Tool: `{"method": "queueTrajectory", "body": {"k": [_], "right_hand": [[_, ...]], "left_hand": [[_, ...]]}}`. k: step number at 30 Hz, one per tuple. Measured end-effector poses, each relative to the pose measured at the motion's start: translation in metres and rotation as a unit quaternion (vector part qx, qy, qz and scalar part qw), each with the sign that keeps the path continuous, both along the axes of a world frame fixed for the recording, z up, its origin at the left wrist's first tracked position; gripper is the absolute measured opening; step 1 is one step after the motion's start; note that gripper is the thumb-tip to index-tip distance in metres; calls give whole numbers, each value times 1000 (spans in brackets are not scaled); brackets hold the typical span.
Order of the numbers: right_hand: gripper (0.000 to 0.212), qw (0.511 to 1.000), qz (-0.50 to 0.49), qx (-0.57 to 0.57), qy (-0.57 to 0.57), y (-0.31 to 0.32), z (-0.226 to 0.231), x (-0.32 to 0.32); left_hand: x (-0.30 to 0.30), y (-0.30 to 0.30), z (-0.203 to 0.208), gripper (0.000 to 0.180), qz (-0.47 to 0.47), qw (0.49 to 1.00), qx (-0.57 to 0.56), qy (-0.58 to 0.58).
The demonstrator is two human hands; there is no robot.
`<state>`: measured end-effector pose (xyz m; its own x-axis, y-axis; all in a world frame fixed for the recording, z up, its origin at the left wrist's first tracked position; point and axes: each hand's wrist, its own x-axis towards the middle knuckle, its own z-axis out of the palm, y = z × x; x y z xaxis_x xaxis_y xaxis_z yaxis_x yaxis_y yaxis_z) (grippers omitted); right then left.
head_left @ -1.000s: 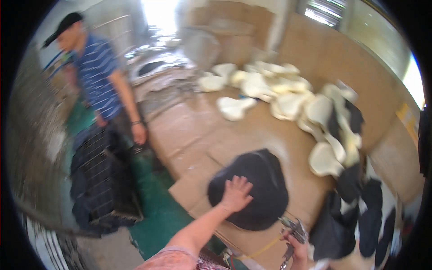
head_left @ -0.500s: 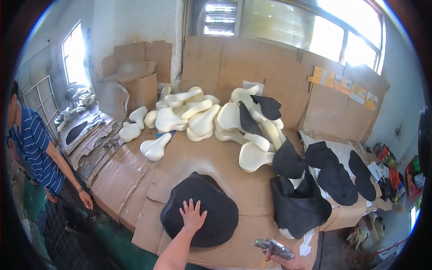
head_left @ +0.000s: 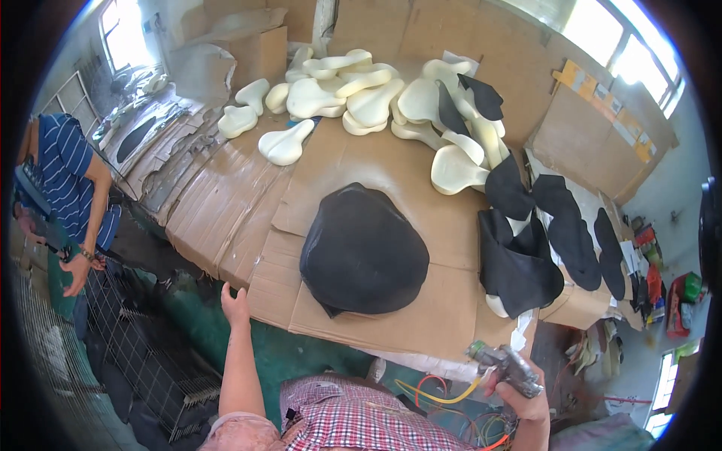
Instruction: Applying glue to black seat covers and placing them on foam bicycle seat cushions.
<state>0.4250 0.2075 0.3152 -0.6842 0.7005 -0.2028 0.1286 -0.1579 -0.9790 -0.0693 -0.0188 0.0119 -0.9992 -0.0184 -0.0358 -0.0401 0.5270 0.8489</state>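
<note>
In my right hand (head_left: 523, 395) is a metal spray gun (head_left: 511, 368) with a green part at its front and a yellow hose, held before the near edge of the table. My left hand (head_left: 235, 304) is by the table's near left edge, thumb and fingers apart, with nothing in it. A stack of black rounded sheets (head_left: 365, 252) lies on the cardboard-covered table (head_left: 444, 323), apart from both hands. To its right, a folded black cover piece (head_left: 519, 259) rests over a pale foam saddle, mostly hiding it.
Cream foam bicycle saddles (head_left: 368, 101) are heaped at the back. More black pieces (head_left: 571, 248) lie at right. On the left stands a person in a striped shirt (head_left: 68, 165), beside a wire rack (head_left: 143, 338). Coloured hoses (head_left: 444, 398) hang near my body.
My left hand has left the black stack and moved left to the table edge. The view has tilted down, showing more of the spray gun and my shirt. The other person's hand has shifted.
</note>
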Motion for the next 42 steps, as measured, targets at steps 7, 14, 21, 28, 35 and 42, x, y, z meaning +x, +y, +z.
{"method": "queueTrajectory", "body": {"k": [7, 14, 21, 28, 35, 42], "right_hand": [[56, 993, -64, 62, -72, -33, 34, 13], [55, 1000, -15, 16, -18, -39, 30, -24], [53, 981, -110, 126, -96, -24, 30, 14], [56, 999, 15, 10, -51, -13, 33, 14], [56, 996, -9, 83, 38, 40, 18, -13], [55, 996, 43, 73, -17, 66, 29, -11]], "left_hand": [[20, -49, -8, 51, 52, 996, 31, -67], [36, -13, -16, 40, -14, 997, 37, -74], [37, 8, -11, 40, -57, 991, 69, -95], [39, 65, -6, 32, -123, 984, 109, -61], [81, 149, 4, 32, -194, 965, -167, 57], [84, 177, 23, 32, -153, 951, -258, 80]]}}
